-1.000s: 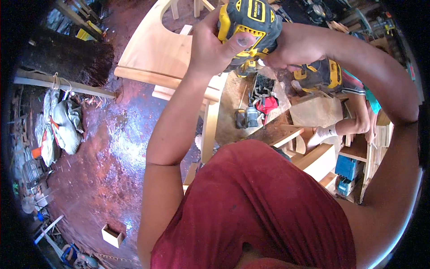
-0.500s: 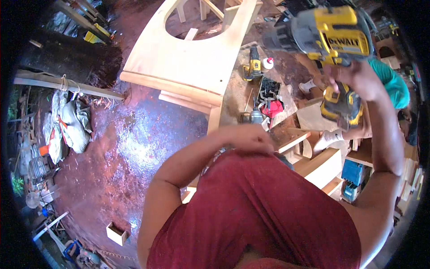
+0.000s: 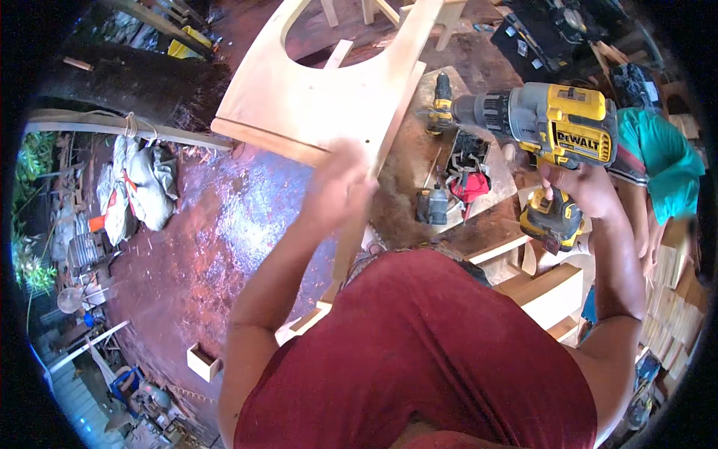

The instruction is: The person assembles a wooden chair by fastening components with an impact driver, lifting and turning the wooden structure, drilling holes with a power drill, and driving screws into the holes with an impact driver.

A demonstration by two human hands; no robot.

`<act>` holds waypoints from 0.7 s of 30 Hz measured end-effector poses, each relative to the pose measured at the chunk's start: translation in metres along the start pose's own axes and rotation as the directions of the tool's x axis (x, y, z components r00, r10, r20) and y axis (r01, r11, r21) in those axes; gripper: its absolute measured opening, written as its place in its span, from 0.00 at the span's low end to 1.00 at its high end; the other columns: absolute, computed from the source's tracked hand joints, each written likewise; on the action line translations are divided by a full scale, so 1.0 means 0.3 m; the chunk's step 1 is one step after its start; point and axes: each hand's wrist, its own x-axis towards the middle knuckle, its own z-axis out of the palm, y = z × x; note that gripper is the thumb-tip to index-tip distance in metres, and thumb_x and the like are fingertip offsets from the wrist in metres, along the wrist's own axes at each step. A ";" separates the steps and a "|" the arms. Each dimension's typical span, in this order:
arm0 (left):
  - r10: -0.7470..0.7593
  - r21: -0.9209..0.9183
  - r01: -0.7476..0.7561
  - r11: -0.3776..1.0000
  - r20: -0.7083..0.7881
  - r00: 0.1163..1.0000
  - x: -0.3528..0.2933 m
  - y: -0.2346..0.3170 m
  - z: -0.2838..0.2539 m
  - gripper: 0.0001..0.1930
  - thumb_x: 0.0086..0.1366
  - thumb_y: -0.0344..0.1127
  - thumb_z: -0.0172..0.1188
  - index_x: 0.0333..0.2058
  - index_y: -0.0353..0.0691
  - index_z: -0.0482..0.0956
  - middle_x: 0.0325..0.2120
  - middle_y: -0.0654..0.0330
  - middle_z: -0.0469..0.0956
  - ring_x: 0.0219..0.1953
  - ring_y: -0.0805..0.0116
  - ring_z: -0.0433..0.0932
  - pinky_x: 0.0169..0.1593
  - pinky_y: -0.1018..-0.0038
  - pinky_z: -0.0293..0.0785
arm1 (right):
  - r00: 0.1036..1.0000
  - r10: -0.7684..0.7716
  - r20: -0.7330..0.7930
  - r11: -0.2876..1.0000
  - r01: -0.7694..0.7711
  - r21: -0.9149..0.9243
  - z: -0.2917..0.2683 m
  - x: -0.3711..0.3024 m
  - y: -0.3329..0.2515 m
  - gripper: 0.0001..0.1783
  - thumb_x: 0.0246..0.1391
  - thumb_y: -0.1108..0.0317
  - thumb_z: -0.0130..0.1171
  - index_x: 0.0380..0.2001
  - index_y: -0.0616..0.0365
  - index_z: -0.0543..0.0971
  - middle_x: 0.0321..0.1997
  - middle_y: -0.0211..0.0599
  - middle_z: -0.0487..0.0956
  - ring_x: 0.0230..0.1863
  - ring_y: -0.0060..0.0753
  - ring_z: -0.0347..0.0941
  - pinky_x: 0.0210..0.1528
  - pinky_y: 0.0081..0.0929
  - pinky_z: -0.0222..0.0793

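My right hand is wrapped round the grip of a yellow and black cordless drill. The drill is held up at the right, its chuck pointing left. My left hand is smeared by motion and lies over the near edge of a pale wooden panel; whether it touches the wood I cannot tell. The panel has a large round cut-out and a small dark hole near its near right corner.
Behind my drill, a second drill lies on a board with a red item and a dark battery-like block. A person in teal is close at the right. Wooden frame parts stand beside me. Sacks hang at the left.
My left hand has gone from in front of my chest out to the panel's near edge. My right hand has brought the drill lower and nearer. The view has shifted slightly.
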 end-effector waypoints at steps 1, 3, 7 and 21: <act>0.006 0.179 0.040 0.983 -0.244 0.970 0.044 -0.002 -0.019 0.31 0.60 0.44 0.55 0.55 0.25 0.64 0.57 0.36 0.63 0.61 0.43 0.60 0.66 0.58 0.51 | 1.000 -0.028 -0.006 0.999 0.028 0.018 0.000 0.007 0.012 0.07 0.52 0.72 0.61 0.33 0.60 0.75 0.25 0.28 0.74 0.23 0.18 0.69 0.25 0.19 0.65; -0.034 0.346 0.133 0.929 -0.279 0.960 0.029 -0.002 0.036 0.32 0.60 0.44 0.55 0.55 0.24 0.64 0.56 0.36 0.63 0.62 0.42 0.60 0.66 0.57 0.51 | 0.996 -0.089 -0.002 0.994 0.089 0.067 0.000 0.026 0.040 0.06 0.53 0.72 0.61 0.33 0.59 0.75 0.26 0.27 0.74 0.24 0.19 0.69 0.26 0.20 0.66; -0.115 0.467 0.191 0.863 -0.187 0.976 -0.057 0.065 0.050 0.34 0.60 0.47 0.55 0.54 0.22 0.63 0.56 0.37 0.64 0.63 0.42 0.57 0.65 0.55 0.51 | 0.999 -0.049 0.016 0.996 0.047 0.081 -0.019 0.020 0.070 0.07 0.53 0.72 0.60 0.34 0.59 0.74 0.26 0.26 0.73 0.24 0.18 0.69 0.26 0.20 0.66; 0.527 -0.298 -0.458 0.838 0.219 0.821 -0.079 0.220 0.021 0.12 0.55 0.42 0.64 0.34 0.42 0.78 0.28 0.58 0.79 0.34 0.58 0.78 0.42 0.62 0.72 | 0.996 -0.077 -0.036 0.996 0.079 0.052 0.021 0.049 0.122 0.07 0.52 0.70 0.60 0.30 0.60 0.74 0.23 0.29 0.73 0.25 0.21 0.70 0.29 0.22 0.67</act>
